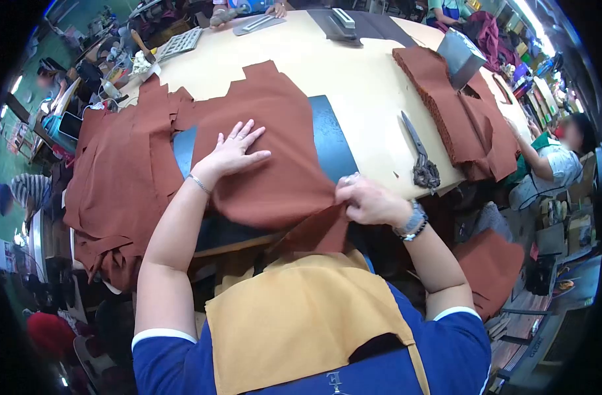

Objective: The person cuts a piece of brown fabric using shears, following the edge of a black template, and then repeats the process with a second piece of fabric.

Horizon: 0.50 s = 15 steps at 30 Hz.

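A reddish-brown sheet of leather or fabric [268, 105] lies over a dark blue board [337, 148] at the table's near edge. My left hand [238, 150] rests flat on the sheet with its fingers spread. At the sheet's right corner, my right hand [370, 199] is closed, pinching the material. Part of the sheet folds and hangs over the edge below that hand, toward the apron. Dark scissors [419, 155] lie to the right of the board, apart from both hands.
Brown pieces are heaped on the left [120, 178]. On the right, a brown stack [446, 105] carries a metal block [460, 56]. Another brown piece [488, 270] hangs low at right. A co-worker [557, 158] sits on the right side; other people are across the table.
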Available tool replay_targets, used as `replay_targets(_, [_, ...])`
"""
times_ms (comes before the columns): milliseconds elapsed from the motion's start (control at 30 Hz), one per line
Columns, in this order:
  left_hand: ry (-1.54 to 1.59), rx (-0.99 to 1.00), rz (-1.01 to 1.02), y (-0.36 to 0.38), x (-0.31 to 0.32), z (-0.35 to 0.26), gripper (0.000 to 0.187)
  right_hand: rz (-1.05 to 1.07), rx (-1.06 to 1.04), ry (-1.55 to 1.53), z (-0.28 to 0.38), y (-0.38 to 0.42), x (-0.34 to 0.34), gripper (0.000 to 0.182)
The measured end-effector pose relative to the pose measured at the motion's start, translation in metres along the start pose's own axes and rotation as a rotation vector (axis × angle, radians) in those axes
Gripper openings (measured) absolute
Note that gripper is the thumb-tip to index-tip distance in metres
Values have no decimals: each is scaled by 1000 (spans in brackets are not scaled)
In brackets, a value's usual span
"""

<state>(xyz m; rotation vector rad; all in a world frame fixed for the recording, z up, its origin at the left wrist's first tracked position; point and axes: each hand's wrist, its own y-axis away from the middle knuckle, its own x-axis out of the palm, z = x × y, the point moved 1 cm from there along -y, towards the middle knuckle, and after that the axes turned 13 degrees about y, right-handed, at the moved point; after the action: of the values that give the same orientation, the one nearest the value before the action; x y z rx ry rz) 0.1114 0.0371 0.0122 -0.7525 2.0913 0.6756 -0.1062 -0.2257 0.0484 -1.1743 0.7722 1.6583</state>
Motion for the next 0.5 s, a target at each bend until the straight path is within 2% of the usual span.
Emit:
replay_targets(67, [-110, -55, -107, 4, 4, -1, 86, -91, 79, -161, -5, 5, -42, 24])
replay_targets(133, [-119, -147, -205, 5, 9, 2, 90, -527, 21, -23, 21, 13, -93, 25])
replay_targets(200, [-113, -204, -282, 10, 15, 3, 90, -749, -54, -15, 55, 32, -134, 21])
replay_targets(267, [-125, -275, -328, 19, 2, -4, 86, -794, -161, 79, 104, 62, -153, 19])
replay_targets(333, [-35, -393, -380, 23, -14, 6, 85, -741, -634, -433, 137, 64, -172, 21])
replay_targets(367, [-203, -446, -540, 24, -11, 18, 85, -695, -867, -690, 149, 66, -179, 22])
replay_targets(400, [-291, -507, -598, 26, -10, 28, 86, -636, -1100, -945, 155, 71, -183, 22])
replay_targets(500, [-238, -527, -661, 30, -11, 34, 82, -580, -972, -896, 160, 82, -190, 17])
